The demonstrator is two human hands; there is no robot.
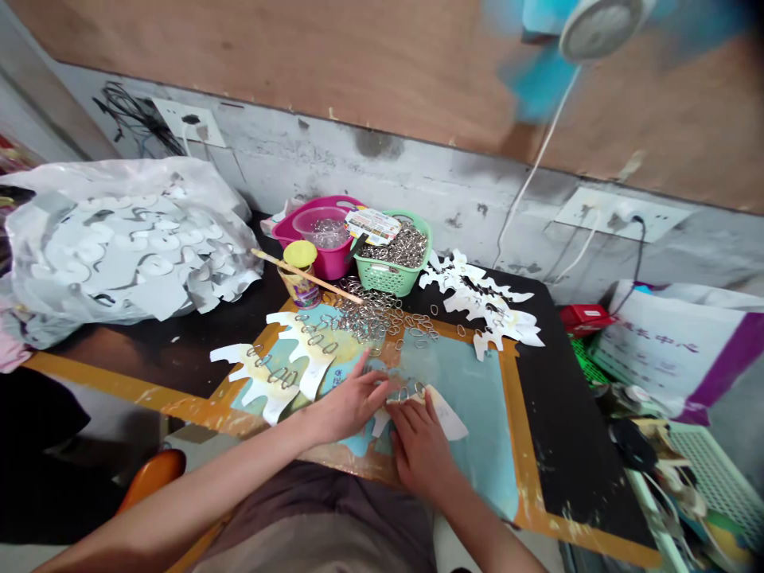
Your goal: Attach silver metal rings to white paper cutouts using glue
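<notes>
A white paper-like cutout (449, 415) with wavy edges lies on the blue mat (477, 398), several metal rings (419, 389) standing along its upper edge. My right hand (421, 442) rests over its left part, fingers lying flat and covering some of it. Just left, my left hand (352, 402) hovers near the cutout's left end with its fingers apart; I see nothing in them. Two similar cutouts (310, 354) bearing yellowish glue and metal rings lie left of my hands. Beyond them spreads a heap of loose rings (373, 314).
A brush (310, 277) lies across a glue pot (300, 288). Behind stand a pink basket (331, 263) and a green basket (391, 278) of rings. Ringed cutouts (493, 302) are piled right; a plastic bag of cutouts (131, 247) sits left. A blue fan (537, 79) spins above.
</notes>
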